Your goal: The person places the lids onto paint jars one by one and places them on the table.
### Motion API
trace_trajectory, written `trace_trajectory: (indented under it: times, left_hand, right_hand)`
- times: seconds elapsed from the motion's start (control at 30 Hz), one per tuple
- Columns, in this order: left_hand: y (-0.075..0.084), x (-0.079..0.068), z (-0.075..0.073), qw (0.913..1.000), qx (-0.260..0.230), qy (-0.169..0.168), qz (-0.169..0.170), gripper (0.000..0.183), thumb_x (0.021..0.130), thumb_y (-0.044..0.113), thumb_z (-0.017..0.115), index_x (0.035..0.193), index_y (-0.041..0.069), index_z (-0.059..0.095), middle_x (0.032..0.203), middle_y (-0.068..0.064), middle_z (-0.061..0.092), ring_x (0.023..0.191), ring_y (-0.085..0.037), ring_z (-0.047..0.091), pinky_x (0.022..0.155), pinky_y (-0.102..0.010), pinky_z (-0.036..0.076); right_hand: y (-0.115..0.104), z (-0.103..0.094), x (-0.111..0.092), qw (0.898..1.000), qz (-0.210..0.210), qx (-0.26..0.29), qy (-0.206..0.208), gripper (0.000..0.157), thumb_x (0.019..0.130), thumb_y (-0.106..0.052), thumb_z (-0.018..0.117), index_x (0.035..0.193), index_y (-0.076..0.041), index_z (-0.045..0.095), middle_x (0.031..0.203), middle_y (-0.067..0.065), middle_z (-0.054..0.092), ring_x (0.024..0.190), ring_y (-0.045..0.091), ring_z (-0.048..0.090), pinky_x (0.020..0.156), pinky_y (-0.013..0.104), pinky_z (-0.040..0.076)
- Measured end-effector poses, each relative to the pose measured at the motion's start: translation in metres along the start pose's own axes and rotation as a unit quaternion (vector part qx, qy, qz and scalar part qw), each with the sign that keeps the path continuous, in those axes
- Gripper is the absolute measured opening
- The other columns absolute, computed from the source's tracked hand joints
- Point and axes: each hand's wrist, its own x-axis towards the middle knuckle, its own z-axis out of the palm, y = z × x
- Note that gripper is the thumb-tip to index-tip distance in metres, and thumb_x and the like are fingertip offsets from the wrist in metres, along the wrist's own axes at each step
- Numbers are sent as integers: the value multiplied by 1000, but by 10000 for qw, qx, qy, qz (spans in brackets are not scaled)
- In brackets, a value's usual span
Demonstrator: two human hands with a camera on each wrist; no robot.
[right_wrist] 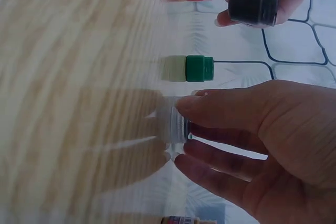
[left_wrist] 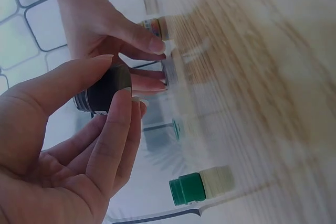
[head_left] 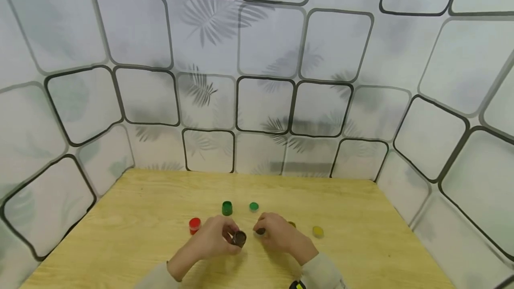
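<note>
In the head view, my left hand [head_left: 214,236] grips a small black paint jar [head_left: 239,238] off the table, its uncovered mouth turned up toward the camera. The left wrist view shows thumb and fingertips around the black jar's [left_wrist: 109,88] side. To the right, my right hand [head_left: 278,232] pinches a small round lid [head_left: 260,231], dark in the middle, at the table surface. From the right wrist, that lid [right_wrist: 180,125] has a clear rim and lies between thumb and fingers. A gap separates the hands.
A green jar [head_left: 227,209] without its lid stands beyond the hands, beside a green lid [head_left: 254,207]. Left is a red jar [head_left: 194,225]. A yellow lid [head_left: 318,232] lies right; a yellowish jar [head_left: 292,224] is mostly hidden behind my right hand. Patterned cloth borders the wooden table [head_left: 160,200].
</note>
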Motion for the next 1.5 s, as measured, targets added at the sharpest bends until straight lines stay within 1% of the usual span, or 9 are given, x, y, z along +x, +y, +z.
trace_trajectory:
  times: [0.13, 0.37, 0.47, 0.6, 0.7, 0.8, 1.13, 1.33, 1.5]
  left_hand:
    - [0, 1, -1, 9999, -125, -19, 89, 27, 80, 14, 89, 102, 7, 75, 99, -6, 77, 80, -13, 70, 71, -23, 57]
    - [1, 1, -1, 9995, -275, 111, 54, 28, 81, 18, 89, 104, 9, 77, 99, -4, 78, 79, -11, 71, 72, -24, 58]
    - [2, 0, -1, 9995, -240, 214, 9, 28, 80, 20, 90, 104, 10, 78, 97, -3, 78, 78, -9, 70, 71, -24, 57]
    - [3, 0, -1, 9994, -222, 240, -85, 27, 81, 21, 90, 103, 12, 79, 95, 0, 78, 78, -6, 69, 71, -24, 56]
    - [4, 1, -1, 9994, -191, 246, -142, 26, 81, 22, 89, 103, 13, 79, 94, 1, 78, 78, -6, 69, 71, -24, 56]
    - [4, 1, -1, 9994, -179, 260, -139, 26, 81, 22, 89, 103, 12, 79, 94, 1, 78, 78, -8, 69, 71, -25, 56]
    - [10, 0, -2, 9995, -75, 297, -27, 27, 80, 23, 90, 102, 12, 79, 95, 0, 77, 78, -8, 69, 68, -24, 56]
    - [15, -2, -1, 9991, -385, 173, 5, 25, 80, 19, 89, 101, 9, 79, 96, -5, 78, 78, -9, 71, 69, -23, 58]
    - [20, -4, 0, 9980, -625, 70, -68, 20, 80, 16, 89, 98, 10, 80, 95, -7, 80, 77, -10, 75, 67, -23, 60]
  right_hand:
    - [1, 0, 0, 9999, -33, -63, 157, 22, 82, 3, 80, 101, -8, 80, 98, 4, 72, 87, 13, 65, 77, 23, 55]
    - [0, -2, -2, 9999, -96, -13, 29, 13, 85, 2, 80, 92, -8, 79, 89, 4, 69, 78, 9, 61, 70, 20, 51]
    - [3, -6, -4, 9998, -74, 146, -103, 14, 86, 2, 76, 97, -7, 79, 92, 4, 70, 80, 9, 61, 72, 20, 52]
    - [6, -22, -7, 9969, 37, 741, -278, 19, 91, 1, 74, 109, -4, 77, 99, 6, 70, 86, 11, 64, 76, 20, 56]
    - [2, -37, -11, 9924, 11, 1199, -266, 22, 93, -1, 73, 115, -2, 75, 104, 8, 68, 92, 16, 67, 77, 19, 58]
    - [-5, -51, -14, 9887, -8, 1483, -202, 22, 95, -4, 72, 116, -5, 74, 107, 7, 68, 96, 17, 68, 79, 17, 58]
    - [-25, -73, -21, 9868, -347, 1579, -9, 20, 94, -7, 75, 113, -12, 75, 109, 3, 70, 97, 12, 68, 80, 18, 59]
    - [-36, -76, -22, 9826, -431, 1794, -221, 18, 94, -7, 75, 112, -10, 75, 109, 5, 70, 97, 14, 70, 78, 17, 59]
    - [-41, -75, -21, 9805, -559, 1860, -285, 17, 93, -4, 75, 110, -7, 75, 110, 6, 70, 97, 14, 70, 78, 13, 58]
